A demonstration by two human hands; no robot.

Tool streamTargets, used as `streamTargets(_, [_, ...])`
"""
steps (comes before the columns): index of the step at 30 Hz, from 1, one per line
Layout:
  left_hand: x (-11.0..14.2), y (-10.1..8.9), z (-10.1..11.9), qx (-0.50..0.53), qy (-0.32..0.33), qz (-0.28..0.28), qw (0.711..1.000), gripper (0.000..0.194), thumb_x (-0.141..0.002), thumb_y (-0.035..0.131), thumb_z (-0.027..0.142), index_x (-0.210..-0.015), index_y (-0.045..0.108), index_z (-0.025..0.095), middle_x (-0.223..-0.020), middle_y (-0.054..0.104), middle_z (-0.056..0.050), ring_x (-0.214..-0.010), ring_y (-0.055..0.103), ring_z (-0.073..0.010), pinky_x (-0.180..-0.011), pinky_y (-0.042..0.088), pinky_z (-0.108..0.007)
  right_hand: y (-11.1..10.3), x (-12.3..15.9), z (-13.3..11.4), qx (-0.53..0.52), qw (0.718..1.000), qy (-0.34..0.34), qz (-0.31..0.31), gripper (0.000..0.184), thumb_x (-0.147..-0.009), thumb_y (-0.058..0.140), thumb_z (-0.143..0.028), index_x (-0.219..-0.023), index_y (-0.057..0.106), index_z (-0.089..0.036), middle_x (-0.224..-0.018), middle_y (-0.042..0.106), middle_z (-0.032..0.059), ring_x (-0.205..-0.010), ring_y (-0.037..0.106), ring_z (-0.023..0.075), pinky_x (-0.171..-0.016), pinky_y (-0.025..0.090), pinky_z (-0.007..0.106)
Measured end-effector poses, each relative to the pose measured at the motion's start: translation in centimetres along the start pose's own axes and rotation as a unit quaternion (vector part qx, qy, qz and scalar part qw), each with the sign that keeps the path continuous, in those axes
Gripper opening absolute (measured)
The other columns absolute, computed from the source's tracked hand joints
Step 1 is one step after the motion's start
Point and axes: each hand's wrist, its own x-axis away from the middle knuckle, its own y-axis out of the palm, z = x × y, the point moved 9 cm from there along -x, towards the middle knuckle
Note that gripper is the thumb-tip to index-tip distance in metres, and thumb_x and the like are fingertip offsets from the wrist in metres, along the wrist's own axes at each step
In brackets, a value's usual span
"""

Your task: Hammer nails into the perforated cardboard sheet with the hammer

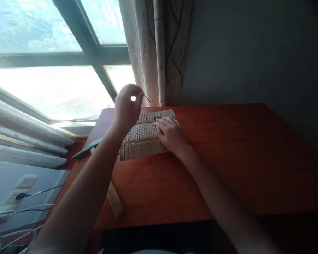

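Evidently, rows of holes filled much of the corrugated cardboard (140,149), its near strip unpierced. It lay toward the desk (228,158)'s far-left corner, the open right hand (171,134) resting on it; the raised left hand (127,108) pinched a thin dark rod (147,99).

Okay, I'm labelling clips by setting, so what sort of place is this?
Probably a room in a home, perhaps a study corner: a wooden desk stands by a large window, with a patterned curtain and wall sockets.
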Motion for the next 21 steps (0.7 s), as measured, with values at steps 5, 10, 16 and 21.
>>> streamTargets(5, [1.1, -4.0, -0.3, 0.049, -0.047, 0.003, 0.998, 0.014, -0.093, 0.06, 0.029, -0.093, 0.062, 0.016, -0.091, 0.07, -0.003, -0.082, 0.065, -0.0128, -0.069, 0.053, -0.026, -0.2, 0.1, 0.0, -0.003, 1.0, 0.0, 0.003, 0.036, -0.1, 0.042, -0.026, -0.119, 0.072, -0.021, -0.134, 0.068, 0.0043, -0.128, 0.055, 0.0254, -0.105, 0.04, 0.044])
streamTargets(10, [6.1, -6.1, -4.6, -0.005, -0.124, -0.043, 0.991, 0.011, -0.082, 0.067, 0.028, -0.091, 0.068, 0.022, -0.089, 0.071, -0.002, -0.08, 0.067, -0.0163, -0.075, 0.057, -0.032, -0.4, 0.1, -0.1, -0.003, 1.0, -0.003, 0.006, 0.035, -0.1, 0.043, -0.025, -0.119, 0.072, -0.02, -0.134, 0.068, 0.0036, -0.126, 0.056, 0.0247, -0.104, 0.04, 0.042])
streamTargets(16, [12.1, -6.3, -10.2, -0.101, -0.186, -0.148, 0.966, 0.027, -0.082, 0.06, 0.04, -0.096, 0.073, 0.021, -0.088, 0.074, -0.004, -0.076, 0.067, -0.0189, -0.075, 0.056, -0.032, -0.3, 0.1, -0.1, -0.012, 1.0, -0.003, 0.009, 0.035, -0.1, 0.043, -0.024, -0.119, 0.072, -0.019, -0.133, 0.068, 0.0046, -0.127, 0.056, 0.0245, -0.106, 0.04, 0.043])
streamTargets(21, [15.0, -5.3, -11.8, -0.147, -0.169, -0.226, 0.948, 0.032, -0.085, 0.056, 0.043, -0.099, 0.073, 0.02, -0.086, 0.074, -0.005, -0.072, 0.066, -0.0189, -0.07, 0.051, -0.03, -0.2, 0.1, 0.0, -0.018, 1.0, -0.004, 0.011, 0.035, -0.1, 0.044, -0.024, -0.119, 0.072, -0.02, -0.133, 0.068, 0.005, -0.127, 0.056, 0.0252, -0.106, 0.04, 0.043])
